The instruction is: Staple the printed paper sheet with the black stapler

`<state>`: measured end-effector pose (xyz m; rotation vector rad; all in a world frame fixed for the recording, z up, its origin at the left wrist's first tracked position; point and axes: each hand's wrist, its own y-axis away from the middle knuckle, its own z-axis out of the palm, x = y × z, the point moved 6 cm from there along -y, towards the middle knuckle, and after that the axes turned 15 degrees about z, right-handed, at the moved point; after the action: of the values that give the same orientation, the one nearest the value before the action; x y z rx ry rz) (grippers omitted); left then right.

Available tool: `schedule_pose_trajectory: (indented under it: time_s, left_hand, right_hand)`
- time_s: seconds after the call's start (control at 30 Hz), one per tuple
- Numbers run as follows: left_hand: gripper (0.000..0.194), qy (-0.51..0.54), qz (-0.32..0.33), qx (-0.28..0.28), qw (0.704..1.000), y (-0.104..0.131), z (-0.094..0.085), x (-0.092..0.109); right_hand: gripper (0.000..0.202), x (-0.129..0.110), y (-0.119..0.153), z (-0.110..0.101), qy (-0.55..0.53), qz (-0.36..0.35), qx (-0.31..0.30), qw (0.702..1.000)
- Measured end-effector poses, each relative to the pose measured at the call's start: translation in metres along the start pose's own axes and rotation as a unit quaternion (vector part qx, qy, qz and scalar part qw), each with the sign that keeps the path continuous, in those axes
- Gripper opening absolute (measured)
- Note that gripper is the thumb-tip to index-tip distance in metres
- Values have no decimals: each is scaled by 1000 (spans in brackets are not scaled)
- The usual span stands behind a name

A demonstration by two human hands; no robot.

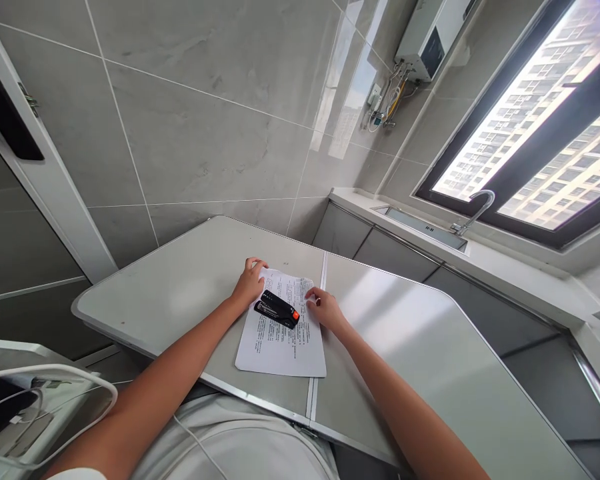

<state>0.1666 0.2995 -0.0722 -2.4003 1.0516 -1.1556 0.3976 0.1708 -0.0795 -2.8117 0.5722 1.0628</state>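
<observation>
Printed sheets of paper (280, 350) lie on the folding table, seemingly a small stack with a rumpled upper right corner. On top of them, at a slant, rests a black stapler (275, 309) with an orange patch at its right end. My left hand (250, 283) is at the upper left corner of the sheets, fingers bent round the edge. At their right edge is my right hand (325, 308), its fingers curled in against the paper. Neither hand touches the stapler.
The folding table (390, 347) has a metal seam down its middle. A white cable (105, 387) loops beside my left forearm, by a white cart (10, 353). Behind stand a tiled wall and a counter (520, 287) with a sink and tap (475, 213).
</observation>
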Motion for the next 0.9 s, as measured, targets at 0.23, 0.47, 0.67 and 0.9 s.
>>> schedule_pose_trajectory:
  time_s: [0.23,0.47,0.67,0.9]
  left_hand:
    - [35,-51,17,-6,999,-2,-1,3]
    - [36,44,78,-29,996,-3,3,18]
    - [41,91,139,-166,972,5,21,39]
    - [39,74,216,-250,941,14,25,60]
  right_hand:
    - [20,-2,37,2,-21,15,19,999]
    - [16,14,47,-28,-32,53,31,998]
    - [10,42,43,-43,-49,86,-11,995]
    - [6,56,40,-53,-93,98,-50,990]
